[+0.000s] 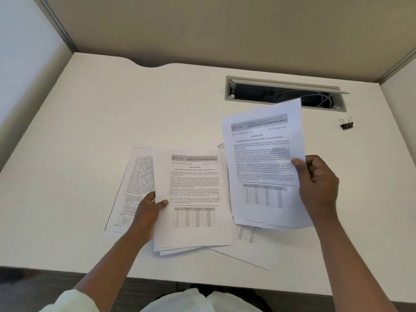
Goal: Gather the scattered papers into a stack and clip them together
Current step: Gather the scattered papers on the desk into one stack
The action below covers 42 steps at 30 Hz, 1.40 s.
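We note the right hand pinching lifted sheets, the left hand gripping the centre stack. Square edges on landing.

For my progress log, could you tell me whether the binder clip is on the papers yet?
Off: the binder clip sits alone on the desk, apart from the papers.

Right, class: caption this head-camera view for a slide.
Right hand holds raised sheets, left hand grips the stack; binder clip lies apart.
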Each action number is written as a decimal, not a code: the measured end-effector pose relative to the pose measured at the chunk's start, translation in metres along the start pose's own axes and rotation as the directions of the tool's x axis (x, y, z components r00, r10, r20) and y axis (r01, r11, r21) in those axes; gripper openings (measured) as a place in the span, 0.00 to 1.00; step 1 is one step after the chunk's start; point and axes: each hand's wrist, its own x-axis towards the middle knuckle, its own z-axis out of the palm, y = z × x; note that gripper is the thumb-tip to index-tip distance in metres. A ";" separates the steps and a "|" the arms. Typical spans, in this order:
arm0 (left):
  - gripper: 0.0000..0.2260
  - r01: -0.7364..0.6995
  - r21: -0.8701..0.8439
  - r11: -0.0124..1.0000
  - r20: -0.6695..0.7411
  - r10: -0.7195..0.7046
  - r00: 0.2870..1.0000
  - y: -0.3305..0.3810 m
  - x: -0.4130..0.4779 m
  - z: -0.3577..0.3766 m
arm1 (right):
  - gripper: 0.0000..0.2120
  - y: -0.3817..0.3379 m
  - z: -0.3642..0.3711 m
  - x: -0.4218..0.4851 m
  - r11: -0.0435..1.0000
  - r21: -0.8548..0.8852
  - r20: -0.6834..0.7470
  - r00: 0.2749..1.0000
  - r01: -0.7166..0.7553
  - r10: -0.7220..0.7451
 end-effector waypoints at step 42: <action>0.14 -0.043 0.110 0.993 -0.032 0.047 0.998 -0.006 0.013 -0.014 | 0.47 0.097 0.052 0.024 0.729 -0.600 0.113 0.868 -0.329 0.484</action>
